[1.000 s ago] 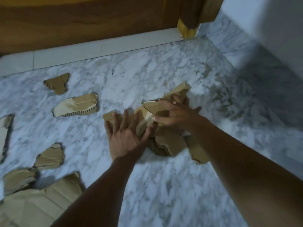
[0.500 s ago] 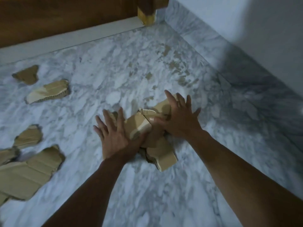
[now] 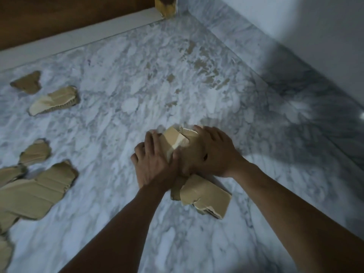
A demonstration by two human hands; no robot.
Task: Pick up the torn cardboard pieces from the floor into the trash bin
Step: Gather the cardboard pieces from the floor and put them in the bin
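Observation:
A bunch of torn brown cardboard pieces (image 3: 204, 196) is pressed together between both hands in the middle of the marble floor. My left hand (image 3: 153, 164) clamps its left side and my right hand (image 3: 214, 152) covers its top and right side. A pale torn edge (image 3: 173, 138) sticks up between the fingers. Several more cardboard pieces lie loose on the left: a small one (image 3: 26, 82), a curled one (image 3: 55, 100), a rounded one (image 3: 35, 152) and a large sheet (image 3: 33, 192). No trash bin is in view.
A wooden door (image 3: 59, 18) with a white threshold (image 3: 78, 39) runs along the top. A marble skirting and a white wall (image 3: 295, 32) close the right side. The marble floor (image 3: 137, 91) has brown stains near the corner.
Both hands have squeezed the gathered pieces closer together into a tighter bunch, with the fingers now curled around it. The camera has shifted, so the loose pieces sit further left.

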